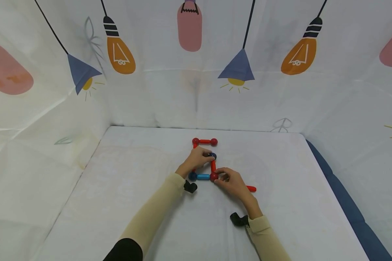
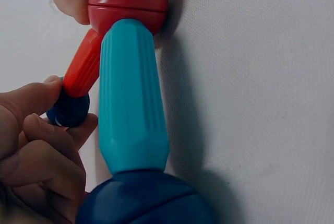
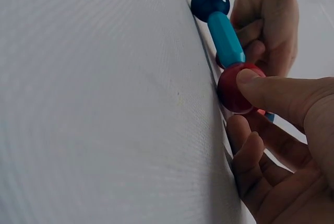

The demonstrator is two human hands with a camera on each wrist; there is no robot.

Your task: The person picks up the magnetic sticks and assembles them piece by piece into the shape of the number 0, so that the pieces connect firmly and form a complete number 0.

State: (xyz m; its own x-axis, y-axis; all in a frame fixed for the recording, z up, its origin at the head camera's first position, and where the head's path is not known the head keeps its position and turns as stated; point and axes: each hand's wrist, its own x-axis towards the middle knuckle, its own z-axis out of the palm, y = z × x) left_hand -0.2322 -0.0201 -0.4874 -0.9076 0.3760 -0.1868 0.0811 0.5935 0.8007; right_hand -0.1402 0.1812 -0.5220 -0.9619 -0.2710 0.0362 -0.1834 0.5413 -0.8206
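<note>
My left hand (image 1: 196, 158) pinches a dark blue ball (image 1: 213, 156) between thumb and fingers. Below it, my right hand (image 1: 233, 184) grips a red ball (image 1: 213, 177), with the thumb on it in the right wrist view. A red rod (image 1: 213, 166) joins these two balls. From the gripped red ball, a light blue rod (image 2: 133, 93) runs to another dark blue ball (image 2: 146, 200). Beyond the left hand, a red rod (image 1: 204, 141) links two red balls, the left one (image 1: 195, 141) and the right one (image 1: 213, 142). The left hand partly hides the red piece running down from the left one.
Another red rod (image 1: 252, 189) lies on the white table (image 1: 134, 156), partly hidden behind the right wrist. White cloth printed with lamps (image 1: 170, 98) hangs behind and at the sides. Dark blue material (image 1: 339, 192) shows past the table's right edge.
</note>
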